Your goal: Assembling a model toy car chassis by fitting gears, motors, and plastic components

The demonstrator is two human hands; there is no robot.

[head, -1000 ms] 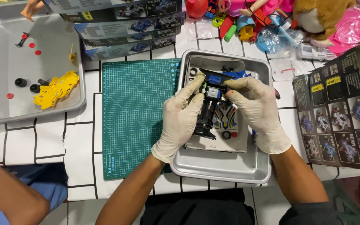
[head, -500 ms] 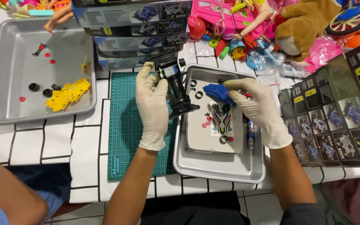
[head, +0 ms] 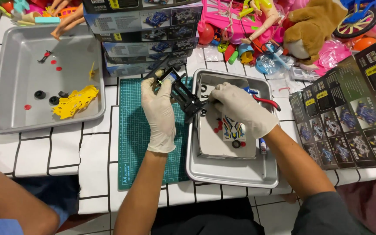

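Note:
My left hand (head: 158,109), in a white glove, grips a black toy car chassis (head: 182,92) and holds it tilted over the left rim of the right metal tray (head: 231,179). My right hand (head: 241,109), also gloved, reaches across that tray. Its curled fingertips meet the lower end of the chassis, beside a small black ring (head: 203,112). Whether they pinch anything is hidden. A blue part (head: 251,90) and red-handled pliers (head: 268,102) stick out from behind the right hand. On a flat grey insert (head: 225,150) lie a sticker sheet (head: 233,129), red bits (head: 217,126) and a black wheel (head: 236,143).
A green cutting mat (head: 131,156) lies under my left forearm. The left metal tray (head: 9,78) holds a yellow parts frame (head: 75,102), black wheels (head: 40,94) and red bits. Stacked boxes (head: 153,35) and toys (head: 310,26) line the back. A folded leaflet (head: 353,117) lies right. Another person's arm (head: 9,209) shows lower left.
My left hand carried the chassis up and left, out of the tray toward the mat. My right hand set down the blue part and moved to the chassis end.

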